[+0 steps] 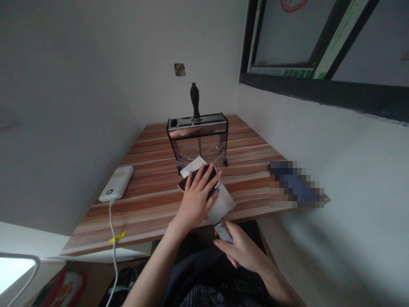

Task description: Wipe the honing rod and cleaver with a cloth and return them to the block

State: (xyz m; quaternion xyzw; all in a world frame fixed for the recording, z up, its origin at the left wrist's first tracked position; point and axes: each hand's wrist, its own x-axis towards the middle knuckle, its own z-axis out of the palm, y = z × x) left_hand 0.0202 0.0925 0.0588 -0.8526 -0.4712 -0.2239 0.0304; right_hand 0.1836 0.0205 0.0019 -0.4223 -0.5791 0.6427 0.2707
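Note:
My right hand [239, 246], at the table's front edge, is closed around the grey handle [223, 231] of a cleaver. Its broad pale blade [222, 204] slants up and left over the table. My left hand [200, 192] lies flat, fingers spread, on a dark flat piece with a light edge [182, 184] that covers part of the blade. What lies under the palm is hidden. A white flat corner [193, 166] sticks out beyond the dark piece. Just behind stands a knife block [198, 132] with clear sides and loose plastic film, a black-handled tool [194, 100] upright in it.
On the wood-grain table [150, 157], a white power bank [116, 183] lies at left with a white cable [111, 230] hanging over the front edge, near a yellow strip [117, 237]. A blurred dark blue object [297, 183] is at right. Walls bound the table.

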